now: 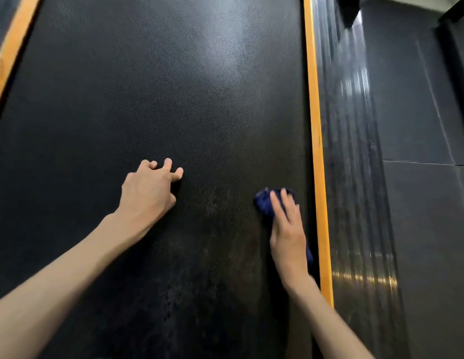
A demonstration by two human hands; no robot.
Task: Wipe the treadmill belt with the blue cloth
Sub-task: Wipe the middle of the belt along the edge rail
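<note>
Treadmill belt (174, 86), black with a dimpled texture, fills most of the view, orange strip (316, 151) down its right edge. Left hand (148, 193) is propped mid-belt on bent, spread fingertips, holding nothing. Right hand (288, 234) presses flat, fingers together, on the crumpled blue cloth (263, 202) right by that edge.

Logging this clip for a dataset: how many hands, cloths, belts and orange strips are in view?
Hands: 2, left hand and right hand
Cloth: 1
Belt: 1
Orange strips: 2
Total: 6
</note>
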